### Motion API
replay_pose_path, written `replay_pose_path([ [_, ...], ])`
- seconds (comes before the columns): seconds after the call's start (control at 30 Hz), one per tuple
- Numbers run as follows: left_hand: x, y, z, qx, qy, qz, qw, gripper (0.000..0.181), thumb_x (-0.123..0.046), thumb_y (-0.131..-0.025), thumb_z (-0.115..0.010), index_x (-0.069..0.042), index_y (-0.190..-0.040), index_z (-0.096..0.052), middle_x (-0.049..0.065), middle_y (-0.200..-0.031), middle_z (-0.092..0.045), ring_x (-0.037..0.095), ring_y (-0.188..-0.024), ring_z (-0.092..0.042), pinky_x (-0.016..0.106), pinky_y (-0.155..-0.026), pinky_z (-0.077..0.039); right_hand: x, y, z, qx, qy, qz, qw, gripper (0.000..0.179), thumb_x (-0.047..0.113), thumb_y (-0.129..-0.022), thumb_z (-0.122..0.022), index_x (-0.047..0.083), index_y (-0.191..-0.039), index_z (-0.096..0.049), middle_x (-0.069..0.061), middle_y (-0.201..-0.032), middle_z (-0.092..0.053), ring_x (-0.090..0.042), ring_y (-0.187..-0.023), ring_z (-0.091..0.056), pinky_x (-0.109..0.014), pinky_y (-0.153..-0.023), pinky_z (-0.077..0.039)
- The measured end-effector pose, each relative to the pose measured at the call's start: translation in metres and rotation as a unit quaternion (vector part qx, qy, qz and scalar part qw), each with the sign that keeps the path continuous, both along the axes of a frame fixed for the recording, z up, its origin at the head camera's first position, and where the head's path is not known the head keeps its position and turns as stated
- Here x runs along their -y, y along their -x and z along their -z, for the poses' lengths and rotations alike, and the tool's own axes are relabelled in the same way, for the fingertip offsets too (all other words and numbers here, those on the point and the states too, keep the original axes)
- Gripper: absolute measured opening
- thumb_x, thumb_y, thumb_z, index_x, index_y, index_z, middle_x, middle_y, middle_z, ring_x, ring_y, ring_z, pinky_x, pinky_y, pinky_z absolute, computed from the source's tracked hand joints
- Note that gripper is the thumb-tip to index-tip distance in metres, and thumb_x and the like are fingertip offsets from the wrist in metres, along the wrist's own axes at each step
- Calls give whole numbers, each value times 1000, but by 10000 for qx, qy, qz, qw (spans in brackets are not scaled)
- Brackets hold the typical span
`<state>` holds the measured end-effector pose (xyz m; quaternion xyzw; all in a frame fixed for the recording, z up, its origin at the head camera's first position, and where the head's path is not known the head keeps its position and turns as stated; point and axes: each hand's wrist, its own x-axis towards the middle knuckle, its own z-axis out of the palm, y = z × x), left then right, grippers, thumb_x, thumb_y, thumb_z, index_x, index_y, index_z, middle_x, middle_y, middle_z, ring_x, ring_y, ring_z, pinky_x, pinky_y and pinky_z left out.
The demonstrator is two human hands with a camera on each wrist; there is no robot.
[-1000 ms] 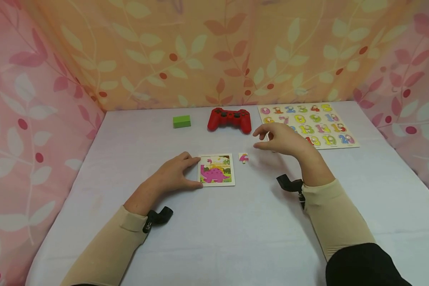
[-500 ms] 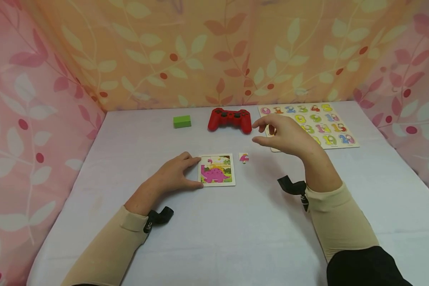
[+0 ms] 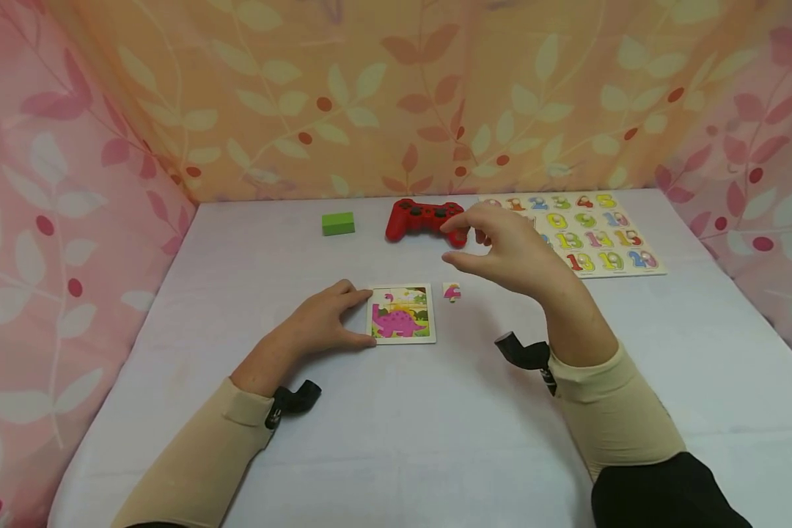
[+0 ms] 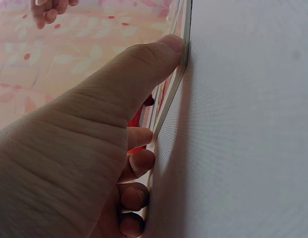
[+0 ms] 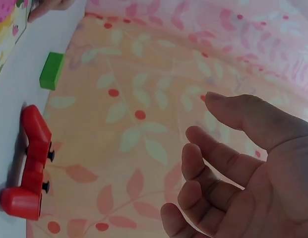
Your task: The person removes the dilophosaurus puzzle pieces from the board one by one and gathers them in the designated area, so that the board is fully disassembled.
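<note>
My left hand (image 3: 310, 320) holds the left side of a small white-framed jigsaw puzzle (image 3: 400, 323) with a purple dinosaur picture, thumb at the near corner and a finger at the far one. In the left wrist view the thumb (image 4: 144, 67) lies against the frame's edge (image 4: 169, 99) with the other fingers curled beside it. A loose puzzle piece (image 3: 452, 292) with a pink print lies just right of the frame. Above the table, beyond that piece, hovers my right hand (image 3: 511, 249). Its fingers are loosely bent and nothing is between them and the thumb (image 5: 243, 110).
Behind the puzzle, a red game controller (image 3: 412, 218) lies partly hidden by my right hand, with a green block (image 3: 339, 224) to its left. A number board (image 3: 623, 253) lies at the back right. Patterned cloth (image 3: 369, 95) walls the white table's back and sides.
My right hand drifts left, now overlapping the controller and uncovering more of the number board. My left hand and the puzzle stay in place.
</note>
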<state>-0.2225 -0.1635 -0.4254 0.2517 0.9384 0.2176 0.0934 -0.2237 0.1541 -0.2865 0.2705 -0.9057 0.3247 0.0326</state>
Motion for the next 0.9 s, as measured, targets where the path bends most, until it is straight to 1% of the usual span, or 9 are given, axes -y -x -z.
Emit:
replay_pose_path([
  [0.13, -1, 0, -1, 17, 20, -15, 10000, 90, -57, -77, -85, -16, -152, -53, -1, -114, -53, 17, -102, -51, 34, -84, -47, 11, 1, 4, 172, -28, -146, 9997, 36, 22, -91, -80, 10, -123, -71, -5, -109, -64, -23, -99, -53, -44, -87, -44],
  [0.2, -1, 0, -1, 30, 25, -26, 10000, 91, -57, -77, -85, -17, -152, -53, -1, -114, -53, 17, -102, -51, 34, -85, -47, 17, 1, 7, 220, -93, -257, 9994, 36, 22, -91, -80, 9, -124, -71, -4, -112, -65, -23, -100, -54, -44, -88, -45],
  [0.37, -2, -1, -3, 16, -9, -7, 10000, 91, -57, -77, -85, -16, -151, -54, -1, -114, -54, 17, -102, -51, 35, -84, -47, 30, 3, 17, 293, -349, -415, 9981, 36, 23, -91, -79, 10, -123, -71, -5, -105, -63, -23, -95, -53, -41, -83, -44],
  [0.67, -1, 0, -3, 5, -30, -34, 10000, 91, -57, -76, -86, -15, -151, -54, -1, -113, -54, 17, -101, -52, 35, -84, -48, 51, 7, 37, 677, -842, -541, 9927, 41, 27, -91, -79, 12, -128, -70, -3, -106, -64, -20, -101, -57, -38, -85, -49],
  [0.9, 0, 0, -2, -33, -32, -11, 10000, 91, -56, -76, -86, -15, -150, -55, -1, -112, -54, 17, -101, -52, 34, -83, -48, 60, 15, 56, 945, -1090, -717, 9869, 43, 27, -92, -76, 8, -131, -69, -10, -109, -66, -24, -101, -58, -38, -85, -49],
])
